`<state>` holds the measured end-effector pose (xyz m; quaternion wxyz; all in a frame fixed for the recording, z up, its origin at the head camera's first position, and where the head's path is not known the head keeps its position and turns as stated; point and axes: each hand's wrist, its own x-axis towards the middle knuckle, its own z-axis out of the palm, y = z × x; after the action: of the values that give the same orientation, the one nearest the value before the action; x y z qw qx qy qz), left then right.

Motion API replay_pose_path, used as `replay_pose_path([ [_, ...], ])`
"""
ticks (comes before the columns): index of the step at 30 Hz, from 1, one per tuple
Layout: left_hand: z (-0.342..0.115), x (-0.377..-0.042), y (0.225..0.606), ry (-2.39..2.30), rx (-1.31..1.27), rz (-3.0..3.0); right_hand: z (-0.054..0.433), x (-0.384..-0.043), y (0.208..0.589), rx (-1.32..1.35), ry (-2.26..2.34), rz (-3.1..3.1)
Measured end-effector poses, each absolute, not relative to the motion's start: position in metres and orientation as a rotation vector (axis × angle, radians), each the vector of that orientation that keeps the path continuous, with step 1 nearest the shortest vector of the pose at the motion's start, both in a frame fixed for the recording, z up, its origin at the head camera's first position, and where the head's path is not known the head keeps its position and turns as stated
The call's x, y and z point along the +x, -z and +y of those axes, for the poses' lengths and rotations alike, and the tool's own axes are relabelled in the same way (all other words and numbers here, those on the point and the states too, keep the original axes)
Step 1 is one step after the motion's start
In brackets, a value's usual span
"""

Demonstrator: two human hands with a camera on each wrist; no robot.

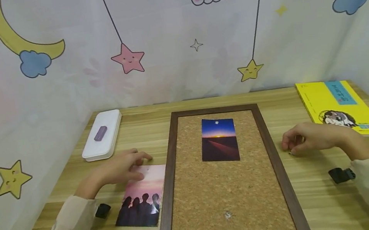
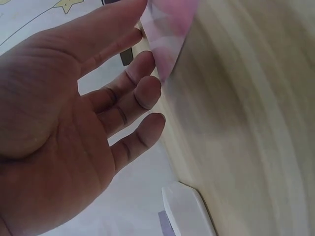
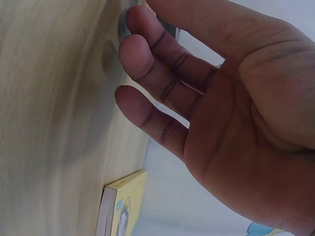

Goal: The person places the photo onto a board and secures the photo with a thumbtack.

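Note:
In the head view, my left hand (image 1: 123,167) reaches over a pink photo (image 1: 143,198) with dark silhouettes of people, lying left of the corkboard (image 1: 229,190). Its thumb touches the photo's top part and its fingers stay loosely extended; the left wrist view shows the photo's corner (image 2: 170,44) by the fingertips. On the right, my right hand (image 1: 310,138) hovers low over the table with curled fingers. A tiny shiny pin (image 1: 290,152) shows at its thumb tip, apparently pinched; the right wrist view cuts those fingertips off. A sunset photo (image 1: 219,145) hangs on the cork, a pin (image 1: 216,122) at its top.
A small cluster, perhaps clear pins (image 1: 228,215), sits low on the cork. At the back left a white case (image 1: 111,130) bears a purple block (image 1: 100,133). The yellow book (image 1: 334,99) lies at the back right. A patterned curtain (image 1: 178,65) surrounds the table.

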<state>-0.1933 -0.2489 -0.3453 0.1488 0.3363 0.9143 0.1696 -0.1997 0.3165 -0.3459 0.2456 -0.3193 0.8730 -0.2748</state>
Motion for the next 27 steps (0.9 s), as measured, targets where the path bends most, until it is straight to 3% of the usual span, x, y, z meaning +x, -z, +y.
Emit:
replay_pose_path([
  [27,-0.2596,-0.1996,0.3516,-0.613,0.91,2.545,0.3126,-0.2029,0.3487,-0.858,0.79,2.286],
])
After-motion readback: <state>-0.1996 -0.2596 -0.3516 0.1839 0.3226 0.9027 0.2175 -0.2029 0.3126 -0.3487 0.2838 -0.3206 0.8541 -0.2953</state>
